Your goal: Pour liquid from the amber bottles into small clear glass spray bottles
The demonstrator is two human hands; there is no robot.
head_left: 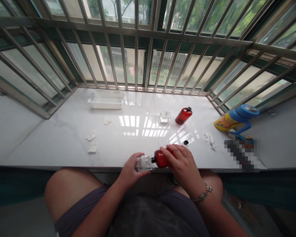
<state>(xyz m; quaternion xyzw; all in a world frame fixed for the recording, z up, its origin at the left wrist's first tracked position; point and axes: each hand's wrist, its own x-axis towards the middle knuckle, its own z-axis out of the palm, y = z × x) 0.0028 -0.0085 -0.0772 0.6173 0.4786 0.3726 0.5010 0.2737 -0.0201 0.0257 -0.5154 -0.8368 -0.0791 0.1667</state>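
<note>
At the near edge of the white sill, my right hand (pixel 184 164) grips a red bottle (pixel 160 159) tipped on its side, its dark neck pointing left. My left hand (pixel 132 167) holds a small clear container (pixel 145 162) right at the bottle's mouth; the two touch or nearly touch. Further back on the sill a second red bottle (pixel 184 116) with a black cap lies tilted. A small black cap (pixel 185 142) rests on the sill just beyond my right hand.
A white plastic basket (pixel 106 99) sits at the back left. A clear glass container (pixel 165 116) stands mid-sill. Crumpled white tissues (pixel 91 136) lie left, a small white pump piece (pixel 209 137) right. A yellow and blue kids' bottle (pixel 235 120) lies far right. Metal window bars (pixel 148 62) enclose the sill.
</note>
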